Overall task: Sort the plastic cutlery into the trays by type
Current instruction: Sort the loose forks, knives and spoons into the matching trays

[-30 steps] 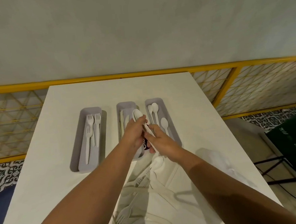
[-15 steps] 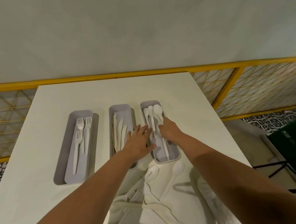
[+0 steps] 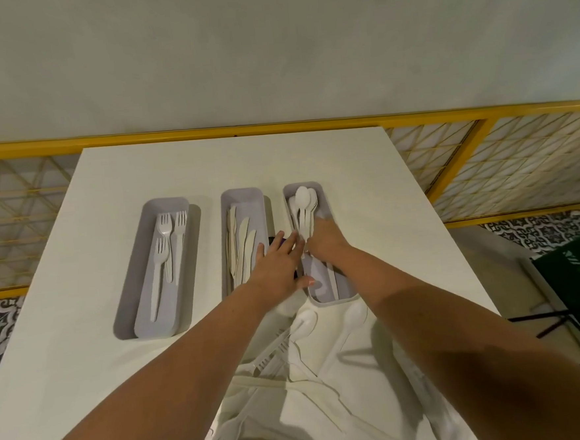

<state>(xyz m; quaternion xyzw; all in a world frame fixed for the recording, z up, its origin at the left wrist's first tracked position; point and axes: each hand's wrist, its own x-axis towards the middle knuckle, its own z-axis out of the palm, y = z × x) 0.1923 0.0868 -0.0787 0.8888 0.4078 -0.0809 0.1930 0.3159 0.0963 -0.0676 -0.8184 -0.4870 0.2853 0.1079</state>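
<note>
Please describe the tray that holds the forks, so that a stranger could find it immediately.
On the white table three grey trays stand side by side. The fork tray is the leftmost, apart from both hands, and alone holds pronged cutlery.

A single head-worn, wide-angle view looks forward and steeply down over a white table (image 3: 152, 332) from its near edge. It faces a plain wall (image 3: 270, 49) and yellow railing (image 3: 275, 128), with both forearms reaching close underneath.
</note>
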